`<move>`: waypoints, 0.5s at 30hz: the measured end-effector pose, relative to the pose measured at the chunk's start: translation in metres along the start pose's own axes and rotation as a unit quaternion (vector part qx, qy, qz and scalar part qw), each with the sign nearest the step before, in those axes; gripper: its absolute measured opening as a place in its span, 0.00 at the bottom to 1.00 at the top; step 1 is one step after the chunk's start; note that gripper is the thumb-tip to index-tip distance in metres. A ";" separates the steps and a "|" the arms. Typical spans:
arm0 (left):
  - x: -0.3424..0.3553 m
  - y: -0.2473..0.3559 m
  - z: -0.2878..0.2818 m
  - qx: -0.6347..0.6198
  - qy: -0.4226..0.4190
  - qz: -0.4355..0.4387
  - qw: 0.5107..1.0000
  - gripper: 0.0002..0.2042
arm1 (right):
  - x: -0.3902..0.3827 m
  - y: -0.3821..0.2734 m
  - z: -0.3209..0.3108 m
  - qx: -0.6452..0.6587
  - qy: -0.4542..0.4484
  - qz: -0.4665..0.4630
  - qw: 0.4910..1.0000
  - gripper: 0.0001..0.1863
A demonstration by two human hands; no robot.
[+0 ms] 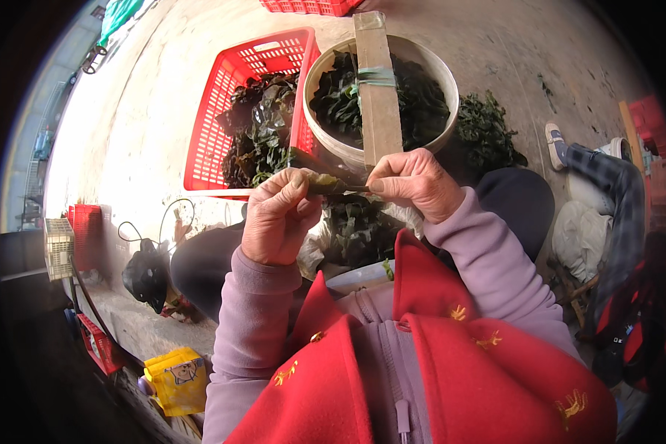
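Note:
Between my two hands a small olive-green strip of seaweed (327,183) is stretched. My left hand (276,218) pinches its broad end, fingers curled. The narrow, stem-like end is pinched between thumb and fingers of my right hand (419,185). Just beyond my hands stands a round pale bucket (320,144) holding dark green seaweed (424,107). A wooden board (379,122) lies across the bucket, with a green strip tied round it. More dark seaweed (359,231) lies below my hands, between my knees, partly hidden by my hands and clothes.
A red plastic basket (206,148) with dark seaweed stands left of the bucket. Right of it a seaweed heap (488,137) lies on the concrete floor. A black bag (146,281) and yellow packet (176,381) sit at left. Another person's leg (607,174) shows at right.

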State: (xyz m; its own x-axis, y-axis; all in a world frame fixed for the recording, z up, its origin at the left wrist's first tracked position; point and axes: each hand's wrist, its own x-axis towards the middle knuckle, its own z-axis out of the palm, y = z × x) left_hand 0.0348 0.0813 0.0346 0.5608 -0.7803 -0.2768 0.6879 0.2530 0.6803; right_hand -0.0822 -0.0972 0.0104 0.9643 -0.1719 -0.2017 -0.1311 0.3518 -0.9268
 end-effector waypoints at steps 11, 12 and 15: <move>0.019 0.049 0.006 -0.050 -0.134 0.149 0.979 0.05 | -0.008 -0.076 0.000 -0.202 -0.003 -0.131 0.971 0.05; 0.024 0.057 0.008 -0.045 -0.176 0.164 0.969 0.05 | -0.004 -0.086 -0.006 -0.170 -0.011 -0.158 0.973 0.05; 0.054 0.051 0.015 0.185 -0.074 0.240 0.950 0.05 | 0.040 -0.099 -0.029 -0.309 0.058 -0.194 0.929 0.07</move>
State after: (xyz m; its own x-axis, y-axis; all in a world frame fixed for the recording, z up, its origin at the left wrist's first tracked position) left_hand 0.0935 0.0435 0.0649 0.6798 -0.7039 0.2060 0.1437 0.4032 0.9038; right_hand -0.0377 -0.1653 0.0852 0.9401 -0.2854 0.1864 0.0802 -0.3463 -0.9347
